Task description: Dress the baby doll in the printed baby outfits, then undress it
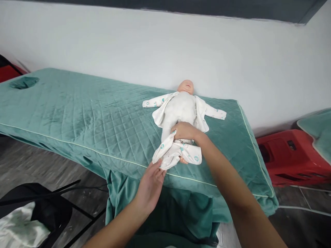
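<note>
A baby doll (pixel 179 106) with a soft white body lies on its back on the green quilted bed cover. Its arms are inside the sleeves of an open white printed baby shirt (pixel 201 112). Matching baby pants (pixel 186 151) are bunched around the doll's lower legs, and a bit of a foot shows beneath the cloth. My right hand (pixel 184 131) is closed on the upper edge of the pants, over one leg. Lower down, my left hand (pixel 151 186) pinches a pant leg near its end, with the fingertips partly behind the fabric.
The bed (pixel 108 110) stands against a white wall, with a face hole (pixel 24 82) at its far left. A red plastic stool or chair (pixel 294 156) is at the right. At lower left, white cloth (pixel 23 227) lies on a black seat (pixel 55 208).
</note>
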Tool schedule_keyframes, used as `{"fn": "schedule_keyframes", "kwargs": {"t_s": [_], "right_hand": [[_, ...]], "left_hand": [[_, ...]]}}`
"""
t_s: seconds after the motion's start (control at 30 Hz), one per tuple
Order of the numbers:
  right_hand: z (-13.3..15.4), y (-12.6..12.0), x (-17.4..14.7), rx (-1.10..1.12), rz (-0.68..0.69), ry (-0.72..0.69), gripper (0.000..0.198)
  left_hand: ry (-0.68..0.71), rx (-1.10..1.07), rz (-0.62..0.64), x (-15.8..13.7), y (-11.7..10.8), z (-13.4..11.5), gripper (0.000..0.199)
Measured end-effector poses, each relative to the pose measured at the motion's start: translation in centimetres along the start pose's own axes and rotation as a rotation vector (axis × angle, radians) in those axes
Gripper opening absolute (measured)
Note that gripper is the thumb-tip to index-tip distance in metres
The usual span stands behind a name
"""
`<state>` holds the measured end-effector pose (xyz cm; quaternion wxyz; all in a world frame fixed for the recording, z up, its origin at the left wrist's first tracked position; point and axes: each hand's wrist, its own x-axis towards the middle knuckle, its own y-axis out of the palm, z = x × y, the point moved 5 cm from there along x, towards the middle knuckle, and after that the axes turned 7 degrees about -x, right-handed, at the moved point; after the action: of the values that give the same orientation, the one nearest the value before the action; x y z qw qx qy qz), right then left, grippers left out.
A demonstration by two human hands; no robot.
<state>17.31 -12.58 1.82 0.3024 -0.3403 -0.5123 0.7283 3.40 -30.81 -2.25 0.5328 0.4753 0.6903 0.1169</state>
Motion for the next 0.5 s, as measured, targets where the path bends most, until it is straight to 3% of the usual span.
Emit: {"fn": "schedule_keyframes", "kwargs": {"t_s": [0.27,0.5], "right_hand": [[-0.1,0.4,0.2,0.037,0.037,-0.016,0.031],[0.0,0.7,0.3,0.083,0.001,-0.036,0.035]], "left_hand": [[0.046,0.173,0.113,2.4,-2.1,-1.6,0.02],[0.086,0.496,0.201,3.5,-1.2,-4.6,0.032]]}}
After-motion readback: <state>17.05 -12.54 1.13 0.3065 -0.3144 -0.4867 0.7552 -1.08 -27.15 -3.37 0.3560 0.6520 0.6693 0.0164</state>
